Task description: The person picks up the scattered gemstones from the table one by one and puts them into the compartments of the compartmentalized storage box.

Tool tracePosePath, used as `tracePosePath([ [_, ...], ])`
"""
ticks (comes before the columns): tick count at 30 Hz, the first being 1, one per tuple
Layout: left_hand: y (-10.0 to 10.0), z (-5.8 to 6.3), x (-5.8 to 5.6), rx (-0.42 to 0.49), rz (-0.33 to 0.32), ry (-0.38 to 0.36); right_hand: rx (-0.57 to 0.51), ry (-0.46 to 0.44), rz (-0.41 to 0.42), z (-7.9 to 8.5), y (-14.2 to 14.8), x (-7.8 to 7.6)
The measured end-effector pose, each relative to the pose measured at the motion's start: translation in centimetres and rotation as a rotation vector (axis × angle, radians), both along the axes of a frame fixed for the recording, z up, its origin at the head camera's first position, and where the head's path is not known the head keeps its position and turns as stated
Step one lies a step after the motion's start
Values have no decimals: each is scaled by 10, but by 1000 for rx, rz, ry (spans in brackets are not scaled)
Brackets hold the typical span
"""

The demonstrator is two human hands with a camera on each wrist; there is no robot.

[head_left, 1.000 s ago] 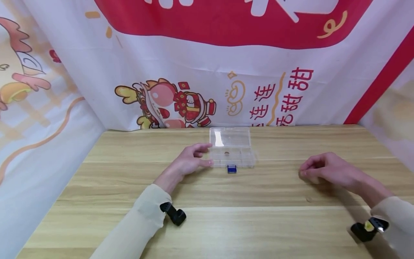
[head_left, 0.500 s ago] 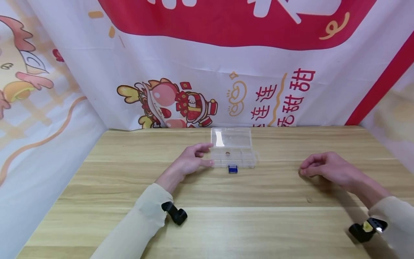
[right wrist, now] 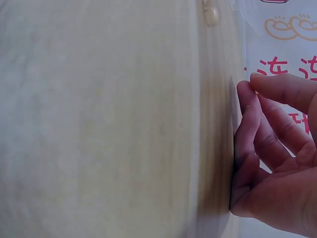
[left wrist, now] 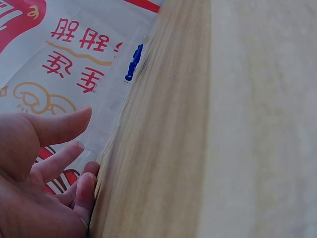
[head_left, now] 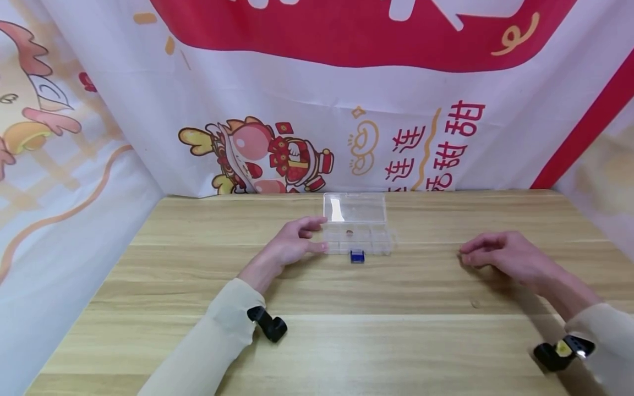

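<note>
A clear plastic compartment box (head_left: 380, 234) lies on the table with its see-through lid (head_left: 359, 209) raised at the back. One small brown item (head_left: 349, 232) sits in a back-row compartment, and a blue latch (head_left: 357, 256) juts from the front. At the box's left end is my left hand (head_left: 293, 242), its thumb and fingers stretched out to the edge. The left wrist view shows that thumb (left wrist: 67, 126) nearly straight beside the box wall. Well to the right, my right hand (head_left: 507, 254) is low over the table, thumb and index fingertips together. I cannot tell whether they pinch anything.
The wood-grain table (head_left: 376, 346) reaches back to a printed white and red cloth (head_left: 317, 82). More cloth hangs at the left and right sides. A black wrist camera (head_left: 267, 323) is on the left sleeve, another black camera (head_left: 555, 356) on the right.
The right fingertips have lifted slightly from the tabletop. The left hand keeps its place at the box's left end, and the box stays put; the head view has shifted slightly.
</note>
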State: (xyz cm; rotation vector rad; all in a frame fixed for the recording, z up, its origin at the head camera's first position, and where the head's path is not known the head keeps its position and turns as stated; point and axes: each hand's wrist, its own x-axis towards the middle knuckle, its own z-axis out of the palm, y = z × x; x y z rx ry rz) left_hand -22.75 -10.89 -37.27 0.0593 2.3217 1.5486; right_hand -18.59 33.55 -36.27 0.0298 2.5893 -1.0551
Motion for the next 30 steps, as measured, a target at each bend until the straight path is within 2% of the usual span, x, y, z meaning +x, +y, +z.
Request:
tracePosePath([
  [6,2,1,-1,-6,-17,-4,6,17,-6,-2,3,4],
  [15,0,0,-1,-13,-10,-1,-14,-18,-15,0,-2,1],
  [18,-1,0,0,-8,-13,1,-6,-2,-23,1,-5,0],
  [30,-1,1,-1,-16,-1,-12,-21,26,-42,15,-38,-2],
])
